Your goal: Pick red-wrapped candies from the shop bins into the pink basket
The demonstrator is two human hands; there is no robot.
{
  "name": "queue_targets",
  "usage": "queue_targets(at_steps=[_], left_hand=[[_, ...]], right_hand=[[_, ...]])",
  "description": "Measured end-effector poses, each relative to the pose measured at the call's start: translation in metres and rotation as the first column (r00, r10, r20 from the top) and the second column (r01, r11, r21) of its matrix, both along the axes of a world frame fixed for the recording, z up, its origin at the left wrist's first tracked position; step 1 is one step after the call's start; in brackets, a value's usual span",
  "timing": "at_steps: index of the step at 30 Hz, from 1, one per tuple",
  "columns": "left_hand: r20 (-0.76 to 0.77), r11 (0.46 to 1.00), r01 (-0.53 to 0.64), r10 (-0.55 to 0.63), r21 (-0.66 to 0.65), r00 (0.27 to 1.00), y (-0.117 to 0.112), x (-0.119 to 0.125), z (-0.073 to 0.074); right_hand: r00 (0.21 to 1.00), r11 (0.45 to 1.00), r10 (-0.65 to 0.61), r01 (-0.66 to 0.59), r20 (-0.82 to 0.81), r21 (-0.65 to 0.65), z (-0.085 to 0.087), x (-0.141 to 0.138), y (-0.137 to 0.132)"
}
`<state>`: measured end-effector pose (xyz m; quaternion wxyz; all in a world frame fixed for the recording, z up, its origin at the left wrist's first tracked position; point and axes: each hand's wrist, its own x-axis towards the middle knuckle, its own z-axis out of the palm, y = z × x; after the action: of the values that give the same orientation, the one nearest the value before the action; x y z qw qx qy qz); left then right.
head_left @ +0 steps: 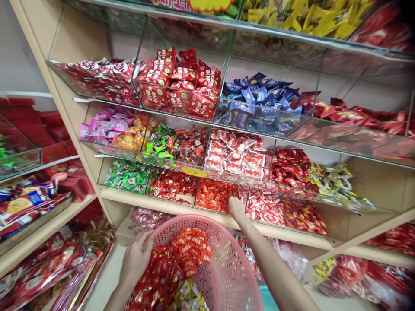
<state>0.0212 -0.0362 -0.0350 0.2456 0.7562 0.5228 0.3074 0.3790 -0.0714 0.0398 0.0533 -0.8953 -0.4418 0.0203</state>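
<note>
The left hand (139, 252) grips the basket (238, 255) by its left rim, apparently steadying it; the right hand (236, 206), closure and contents hidden, reaches orange-red candies (212, 195) by the shelf edge (129, 199).

In the upper right of the frame there are yellow packets (308, 19). Blue packets (259, 97) lie below them, to the right of the centre. Purple sweets (105, 125) are at the middle left, and green sweets (126, 175) are one row lower. A yellow label (194, 172) is near the middle. Red bags (35, 276) lie at the lower left.
</note>
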Motion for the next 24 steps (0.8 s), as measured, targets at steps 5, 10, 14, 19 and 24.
queue_targets(at_steps=[5, 10, 14, 19, 24], left_hand=[[0.002, 1.000, 0.005, -0.005, 0.011, 1.000, -0.002, 0.001, 0.004], [0.039, 1.000, 0.008, -0.008, 0.003, 0.999, 0.001, 0.000, 0.002], [0.106, 1.000, -0.001, 0.003, -0.023, 0.994, 0.004, 0.000, 0.003], [0.354, 0.992, 0.109, -0.080, -0.061, 0.932, -0.018, 0.031, 0.042], [0.634, 0.883, 0.360, -0.098, -0.300, 0.767, -0.052, 0.075, 0.083]], right_hand=[[0.999, 0.998, 0.037, -0.039, 0.037, 0.055, 0.001, -0.005, -0.008], [0.994, 0.918, 0.107, -0.101, 0.006, 0.383, 0.008, -0.013, -0.028], [0.939, 0.709, 0.283, -0.068, -0.195, 0.702, 0.013, -0.032, -0.049], [0.609, 0.622, 0.474, 0.281, -0.637, 0.731, 0.013, -0.077, -0.071], [0.306, 0.674, 0.501, 0.450, -0.810, 0.587, 0.014, -0.122, -0.085]])
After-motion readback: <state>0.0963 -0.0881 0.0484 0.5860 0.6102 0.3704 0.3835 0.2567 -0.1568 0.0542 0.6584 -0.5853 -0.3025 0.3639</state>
